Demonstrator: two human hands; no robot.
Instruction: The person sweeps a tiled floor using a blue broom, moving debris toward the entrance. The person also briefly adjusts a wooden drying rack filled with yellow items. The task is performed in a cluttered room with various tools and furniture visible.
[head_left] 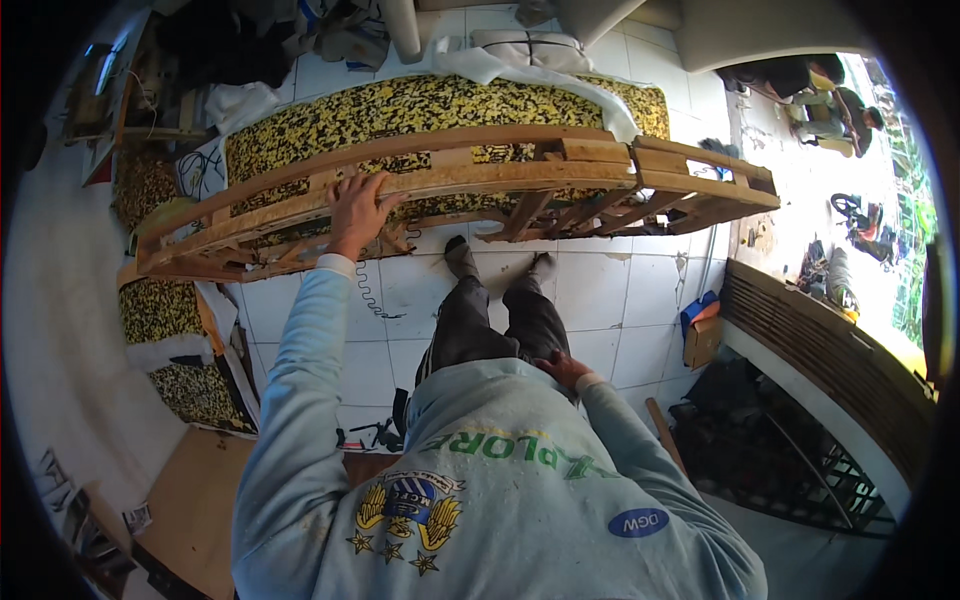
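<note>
A long wooden sofa frame [480, 182] stands across the floor in front of me. My left hand [358, 212] is on its upper rail, fingers bent over the wood and thumb out to the right. Below that hand, a zigzag metal spring [370, 296] hangs loose from the frame over the tiles. My right hand [567, 371] rests against my dark trousers at the thigh, apart from the frame. It holds nothing that I can see, and its fingers lie along the cloth, partly hidden.
Behind the frame lies a long yellow-and-black patterned foam slab [400, 105] with white sheeting [470, 62]. More patterned foam [195, 395] is at the left. A cardboard box [702, 342] and a slatted wooden railing [820, 350] stand right. Another person [850, 120] is outside, far right.
</note>
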